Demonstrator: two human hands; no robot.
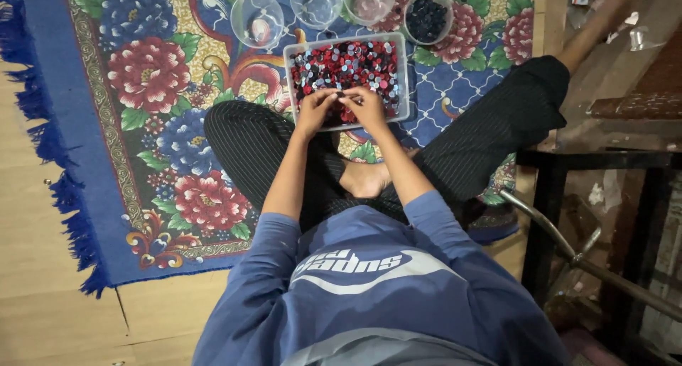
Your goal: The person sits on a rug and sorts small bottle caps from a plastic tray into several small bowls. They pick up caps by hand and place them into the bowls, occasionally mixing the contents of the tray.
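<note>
I sit cross-legged on a floral rug [163, 89]. A clear rectangular tray [403, 82] full of small red, blue and dark buttons rests in front of my legs. My left hand [316, 110] and my right hand [368, 107] are both over the tray's near part, fingertips together among the buttons. What the fingers pinch is too small to tell. Several clear round bowls stand behind the tray: one [256, 18] holds a few pieces, and one [427, 18] is filled with dark blue buttons.
A dark metal table frame [547, 217] and a grey metal bar [568, 245] stand at my right. Wooden floor [42, 281] lies to the left of the rug's blue fringe.
</note>
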